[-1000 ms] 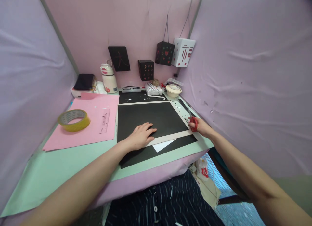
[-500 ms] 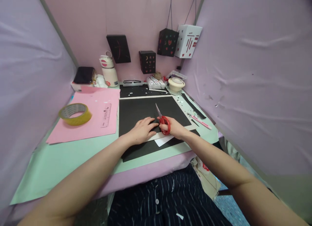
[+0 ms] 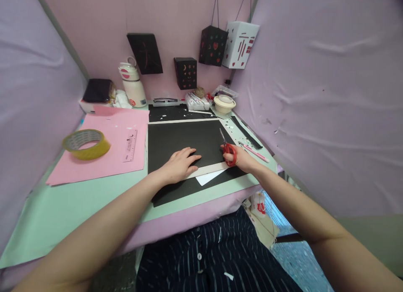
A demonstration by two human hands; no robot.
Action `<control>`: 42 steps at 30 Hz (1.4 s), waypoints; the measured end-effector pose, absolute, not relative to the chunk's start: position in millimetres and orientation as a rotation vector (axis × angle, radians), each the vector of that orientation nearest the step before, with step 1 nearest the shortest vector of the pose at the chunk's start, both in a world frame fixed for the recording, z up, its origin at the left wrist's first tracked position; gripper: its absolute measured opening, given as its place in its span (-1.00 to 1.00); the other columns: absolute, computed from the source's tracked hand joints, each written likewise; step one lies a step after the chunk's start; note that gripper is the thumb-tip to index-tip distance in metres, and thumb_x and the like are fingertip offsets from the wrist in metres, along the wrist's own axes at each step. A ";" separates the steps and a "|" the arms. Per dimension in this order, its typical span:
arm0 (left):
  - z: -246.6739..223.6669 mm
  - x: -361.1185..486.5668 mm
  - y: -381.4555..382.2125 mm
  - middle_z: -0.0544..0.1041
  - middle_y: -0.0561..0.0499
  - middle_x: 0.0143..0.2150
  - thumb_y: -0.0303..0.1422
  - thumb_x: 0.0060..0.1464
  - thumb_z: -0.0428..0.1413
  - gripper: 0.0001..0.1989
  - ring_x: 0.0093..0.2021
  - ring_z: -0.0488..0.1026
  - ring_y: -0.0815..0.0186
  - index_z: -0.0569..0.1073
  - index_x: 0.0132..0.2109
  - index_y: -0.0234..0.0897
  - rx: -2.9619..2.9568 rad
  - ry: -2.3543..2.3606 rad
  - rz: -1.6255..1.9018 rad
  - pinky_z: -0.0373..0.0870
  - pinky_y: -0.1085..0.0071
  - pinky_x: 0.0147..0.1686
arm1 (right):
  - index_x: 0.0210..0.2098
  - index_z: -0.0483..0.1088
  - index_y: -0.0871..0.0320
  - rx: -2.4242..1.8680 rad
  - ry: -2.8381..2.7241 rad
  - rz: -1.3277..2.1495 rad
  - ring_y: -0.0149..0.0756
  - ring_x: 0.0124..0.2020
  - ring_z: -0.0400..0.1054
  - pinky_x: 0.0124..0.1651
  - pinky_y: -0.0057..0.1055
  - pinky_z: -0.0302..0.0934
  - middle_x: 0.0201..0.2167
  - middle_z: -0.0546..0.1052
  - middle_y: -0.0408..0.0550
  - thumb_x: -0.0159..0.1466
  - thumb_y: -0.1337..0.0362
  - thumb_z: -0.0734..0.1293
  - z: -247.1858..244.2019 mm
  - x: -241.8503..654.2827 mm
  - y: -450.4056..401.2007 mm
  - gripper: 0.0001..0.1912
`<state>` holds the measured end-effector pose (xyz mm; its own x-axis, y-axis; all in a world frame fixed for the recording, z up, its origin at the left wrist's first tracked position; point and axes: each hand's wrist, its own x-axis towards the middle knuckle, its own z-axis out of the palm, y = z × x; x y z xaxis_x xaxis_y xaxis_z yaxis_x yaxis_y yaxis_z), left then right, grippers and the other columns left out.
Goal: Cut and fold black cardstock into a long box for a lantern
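My left hand [image 3: 181,166] lies flat with its fingers spread on a large black sheet [image 3: 184,136]. My right hand [image 3: 242,159] is closed around the red handles of a pair of scissors [image 3: 231,154], and their tips point away from me over the sheet's right part. A pale border [image 3: 206,170] runs along the sheet's near edge, below my left fingertips. Under it a piece of white paper [image 3: 208,177] sticks out over another black sheet [image 3: 171,193]. Whether the scissor blades touch anything, I cannot tell.
On the left, a roll of yellow tape [image 3: 86,144] and a small ruler [image 3: 130,146] rest on pink paper [image 3: 126,174]. A pink craft knife [image 3: 254,151] and a black strip [image 3: 247,132] lie to the right. Behind stand a bottle [image 3: 134,88] and a bowl [image 3: 224,105]; paper lanterns [image 3: 213,46] hang above.
My right hand has moved to the right with the scissors, away from my left hand. My left hand stays flat on the black sheet. The view has shifted slightly.
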<state>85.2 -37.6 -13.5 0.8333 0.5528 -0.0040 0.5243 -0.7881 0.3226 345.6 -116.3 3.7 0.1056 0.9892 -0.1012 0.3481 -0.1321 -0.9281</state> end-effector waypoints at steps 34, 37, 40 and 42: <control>-8.6 43.6 17.7 -0.08 -0.13 0.45 -0.10 0.31 -0.19 -0.43 0.43 -0.17 0.08 0.11 0.36 -0.22 2.763 0.852 -0.059 -0.17 0.08 0.34 | 0.09 0.31 0.22 -1.480 -1.364 1.188 -0.44 -0.54 0.16 -0.46 -0.44 0.10 -0.52 0.33 -0.23 0.10 0.23 0.37 -1.3 372.4 -94.3 -0.44; -11.0 46.3 15.3 -0.10 -0.10 0.45 -0.09 0.32 -0.22 -0.43 0.43 -0.19 0.10 0.09 0.37 -0.20 2.762 0.871 -0.075 -0.20 0.10 0.34 | 0.08 0.31 0.22 -1.478 -1.376 1.213 -0.44 -0.54 0.15 -0.46 -0.44 0.08 -0.52 0.33 -0.23 0.09 0.24 0.37 0.5 367.7 -92.8 -0.44; -11.1 48.9 13.9 -0.10 -0.08 0.45 -0.09 0.32 -0.23 -0.43 0.43 -0.18 0.10 0.09 0.37 -0.19 2.769 0.873 -0.062 -0.20 0.11 0.34 | 0.07 0.31 0.20 -1.480 -1.373 1.229 -0.44 -0.54 0.14 -0.47 -0.43 0.07 -0.54 0.31 -0.25 0.10 0.25 0.37 1.9 360.9 -93.1 -0.46; -11.2 49.0 13.9 -0.10 -0.07 0.45 -0.09 0.32 -0.23 -0.44 0.43 -0.18 0.10 0.10 0.37 -0.19 2.776 0.879 -0.051 -0.19 0.11 0.33 | 0.06 0.31 0.20 -1.478 -1.376 1.244 -0.44 -0.55 0.14 -0.47 -0.43 0.07 -0.55 0.30 -0.25 0.10 0.25 0.37 2.8 354.8 -93.8 -0.48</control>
<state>49.0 13.9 -11.2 0.8194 0.5641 -0.1016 0.5721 -0.7939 0.2059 354.8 -93.8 2.8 -0.0511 0.9862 -0.1573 0.2562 -0.1393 -0.9565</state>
